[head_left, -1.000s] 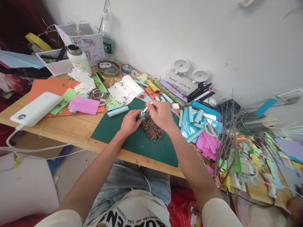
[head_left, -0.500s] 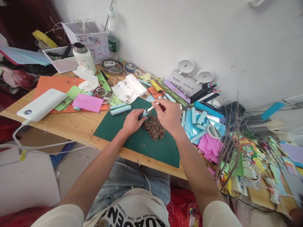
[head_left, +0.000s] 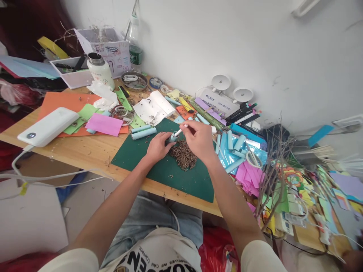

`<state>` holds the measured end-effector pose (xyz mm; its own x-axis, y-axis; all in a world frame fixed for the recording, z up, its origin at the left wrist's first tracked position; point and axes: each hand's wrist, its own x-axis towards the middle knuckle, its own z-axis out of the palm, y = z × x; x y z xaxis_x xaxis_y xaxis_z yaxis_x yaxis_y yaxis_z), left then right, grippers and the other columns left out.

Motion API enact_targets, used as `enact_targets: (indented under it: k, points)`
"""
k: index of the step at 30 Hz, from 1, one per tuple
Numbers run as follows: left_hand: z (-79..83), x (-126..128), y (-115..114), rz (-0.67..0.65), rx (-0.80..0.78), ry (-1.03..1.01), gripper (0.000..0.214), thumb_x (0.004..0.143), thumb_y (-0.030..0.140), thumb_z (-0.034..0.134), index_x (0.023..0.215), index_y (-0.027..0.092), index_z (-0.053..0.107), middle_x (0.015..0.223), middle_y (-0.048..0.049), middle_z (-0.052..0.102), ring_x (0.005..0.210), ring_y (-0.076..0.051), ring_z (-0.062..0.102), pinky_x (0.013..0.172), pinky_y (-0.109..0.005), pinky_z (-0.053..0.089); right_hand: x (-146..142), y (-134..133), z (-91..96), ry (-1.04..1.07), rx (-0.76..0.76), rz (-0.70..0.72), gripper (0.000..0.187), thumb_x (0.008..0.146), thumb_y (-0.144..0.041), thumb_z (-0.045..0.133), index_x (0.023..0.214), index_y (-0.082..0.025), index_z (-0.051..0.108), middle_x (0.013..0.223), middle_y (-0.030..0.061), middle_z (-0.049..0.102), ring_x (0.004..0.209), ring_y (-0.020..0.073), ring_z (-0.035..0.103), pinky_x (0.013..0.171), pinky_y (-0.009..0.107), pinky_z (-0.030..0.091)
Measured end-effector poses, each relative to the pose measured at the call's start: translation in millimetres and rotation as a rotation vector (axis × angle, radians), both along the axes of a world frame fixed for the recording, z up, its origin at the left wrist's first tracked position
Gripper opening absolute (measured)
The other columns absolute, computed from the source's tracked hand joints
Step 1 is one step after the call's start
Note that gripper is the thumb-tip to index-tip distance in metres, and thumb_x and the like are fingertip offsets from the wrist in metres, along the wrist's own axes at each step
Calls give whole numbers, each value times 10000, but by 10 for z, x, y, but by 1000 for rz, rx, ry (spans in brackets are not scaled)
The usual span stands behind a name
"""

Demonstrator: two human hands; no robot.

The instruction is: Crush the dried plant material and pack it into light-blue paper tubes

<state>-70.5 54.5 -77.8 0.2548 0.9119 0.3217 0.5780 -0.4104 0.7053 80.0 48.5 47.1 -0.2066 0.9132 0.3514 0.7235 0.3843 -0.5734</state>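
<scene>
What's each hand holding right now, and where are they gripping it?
The left hand grips a light blue paper tube by its lower end. The right hand pinches a thin white stick by its upper end, tip at the tube's mouth.

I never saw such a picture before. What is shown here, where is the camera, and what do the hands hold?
No machine here: these are a person's two bare hands. The camera sits on the person's head, looking forward and down. The left hand grips a small light blue paper tube over a green mat. The right hand pinches a thin white stick, its tip at the tube's end. Beside them lies a pile of brown dried bits. The wooden table also carries more blue tubes, pink paper and a white power bank.
</scene>
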Motion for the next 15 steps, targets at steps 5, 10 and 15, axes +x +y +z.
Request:
enact_targets:
  k: [5, 10, 15]
  points:
    - [-3, 1, -8, -3, -6, -1, 256, 906, 345, 639, 1125, 215, 659, 968, -63, 670, 899, -228, 601, 746, -323, 453, 35, 17, -20, -57, -11, 69, 207, 914, -261, 543, 779, -201, 687, 744, 23, 696, 692, 169, 600, 684, 287, 422]
    - [-9, 3, -3, -3, -8, -5, 267, 901, 348, 641, 1130, 212, 661, 952, -61, 665, 879, -225, 597, 738, -325, 455, -7, 57, -65, -31, -32, 54, 206, 913, -276, 554, 768, -201, 680, 696, 8, 665, 659, 160, 569, 650, 280, 401]
    - [14, 7, 2, 3, -26, -6, 261, 886, 341, 665, 1113, 211, 662, 923, -55, 660, 858, -225, 597, 719, -321, 449, 87, -64, 186, 87, 14, -48, 197, 932, -332, 580, 810, -210, 675, 658, -15, 613, 594, 136, 524, 606, 280, 393]
